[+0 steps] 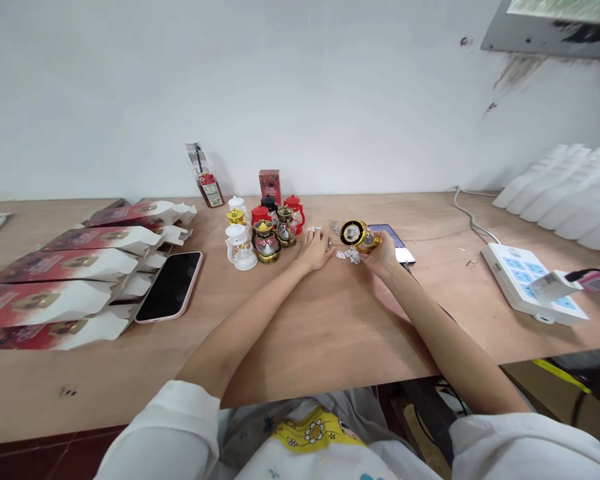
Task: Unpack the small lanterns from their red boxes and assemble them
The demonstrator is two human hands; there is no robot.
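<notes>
My right hand is wrapped round a small gold-and-black lantern, tilted so that its round base faces me. On the tabletop, my left hand lies with its fingers stretched out, and a small white piece shows by the fingertips. Between the hands are scattered small white tabs and some tiny clear or metallic bits. Left of my left hand stand several little lanterns, among them a bronze one, a gold-topped dark one, a red one and a white one.
Open red-and-white cartons lie at the left, beside a phone. A red box and a packet stand near the wall. A lit device lies behind my right hand. A power strip and white stacked shapes are at right.
</notes>
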